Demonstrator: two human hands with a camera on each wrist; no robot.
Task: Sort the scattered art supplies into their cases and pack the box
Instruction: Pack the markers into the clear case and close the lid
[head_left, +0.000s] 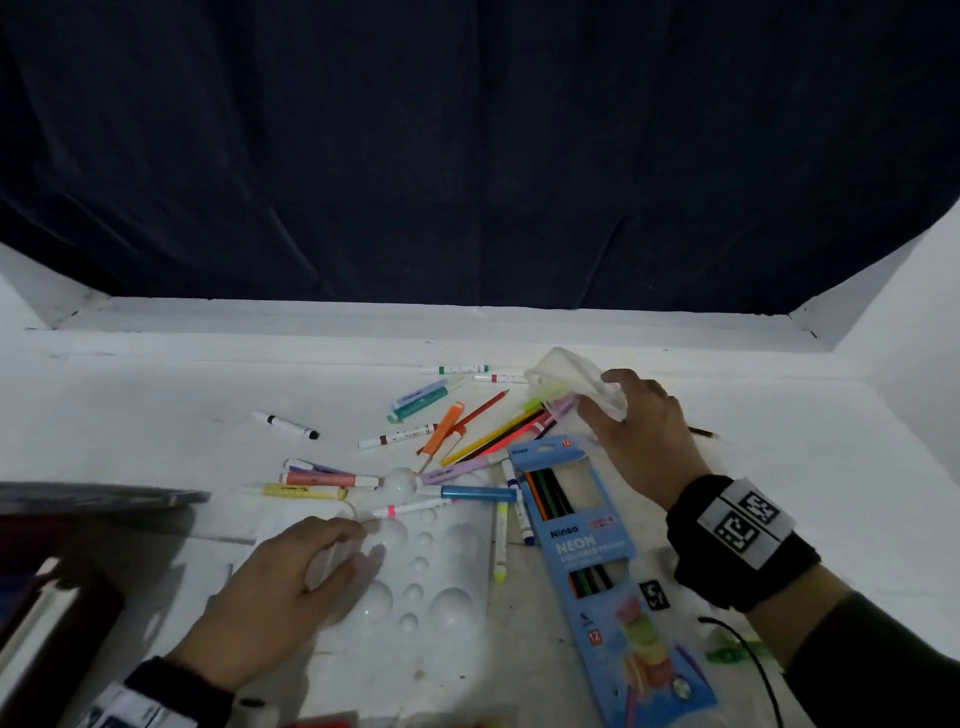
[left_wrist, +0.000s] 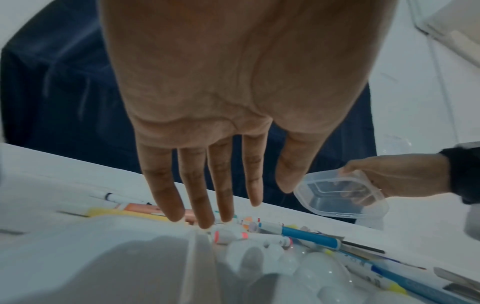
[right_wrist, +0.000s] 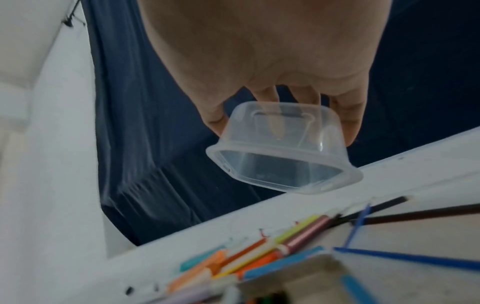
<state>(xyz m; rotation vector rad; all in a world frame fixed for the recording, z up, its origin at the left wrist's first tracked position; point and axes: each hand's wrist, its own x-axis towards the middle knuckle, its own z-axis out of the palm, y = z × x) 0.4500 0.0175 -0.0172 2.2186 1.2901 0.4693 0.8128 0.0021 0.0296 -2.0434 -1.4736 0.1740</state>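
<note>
My left hand (head_left: 332, 551) hovers flat over the white paint palette (head_left: 431, 582), fingers (left_wrist: 205, 205) straight and holding nothing. Just past its fingertips lie a pink-banded marker (head_left: 410, 508) and a blue marker (head_left: 478, 492). My right hand (head_left: 634, 415) grips a clear plastic container (head_left: 566, 374), lifted and tilted with nothing inside it, above the pile of markers and pencils (head_left: 467, 431). The right wrist view shows the container (right_wrist: 283, 156) with its mouth facing down. A blue Ninso pencil box (head_left: 592, 551) lies between my hands with several pencils in it.
A dark case (head_left: 52, 597) and a grey flat lid (head_left: 104, 499) sit at the left edge. A lone black-capped marker (head_left: 285, 425) lies further back on the left. A green item and a black cable (head_left: 737, 649) are at the near right. A dark curtain hangs behind.
</note>
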